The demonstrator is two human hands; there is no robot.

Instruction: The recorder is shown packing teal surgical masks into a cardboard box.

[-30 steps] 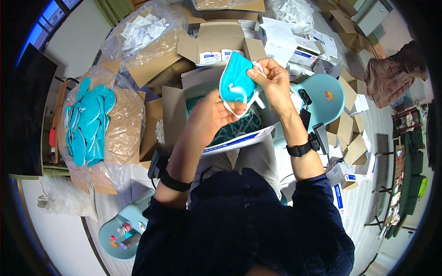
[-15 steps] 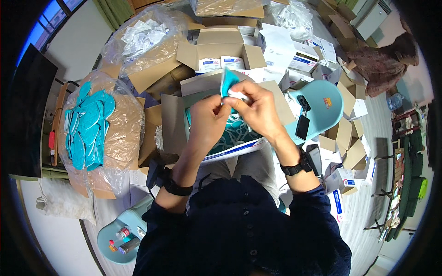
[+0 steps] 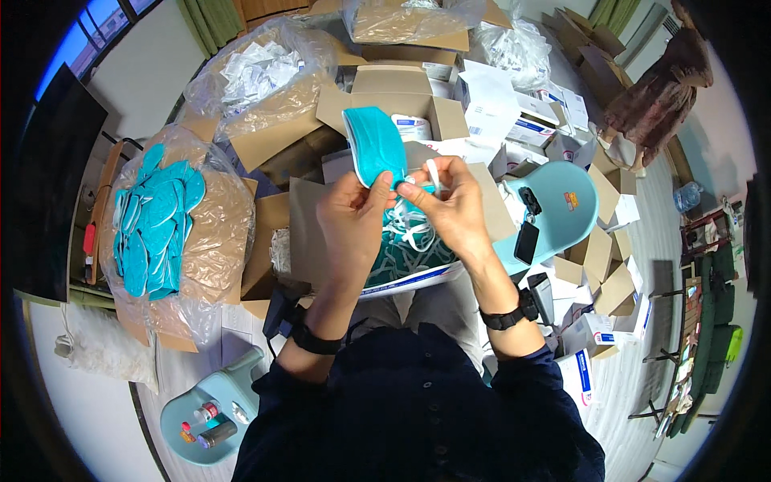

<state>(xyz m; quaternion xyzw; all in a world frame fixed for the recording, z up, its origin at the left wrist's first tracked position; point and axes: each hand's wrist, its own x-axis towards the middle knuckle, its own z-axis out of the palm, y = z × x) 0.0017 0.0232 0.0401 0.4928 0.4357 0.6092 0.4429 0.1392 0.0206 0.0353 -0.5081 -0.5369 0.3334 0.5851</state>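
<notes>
The mask [image 3: 375, 146] now stands higher, above the open box [image 3: 401, 261]. Left hand [image 3: 353, 217] fingers pinch its edge; right hand [image 3: 450, 210] fingers pinch the white strap [image 3: 434, 173], mid-fitting.

Lower end of the teal mask [image 3: 376, 145] covered by the left hand [image 3: 353, 221] in its grip. White strap [image 3: 434, 175] partly lost behind the right hand [image 3: 450, 210]. Open box of masks [image 3: 411, 257] on the lap mostly blocked by both hands. Small items on the light-blue stool [image 3: 210, 414] too small to identify. Printing on the white cartons [image 3: 530, 120] too fine to make out.
</notes>
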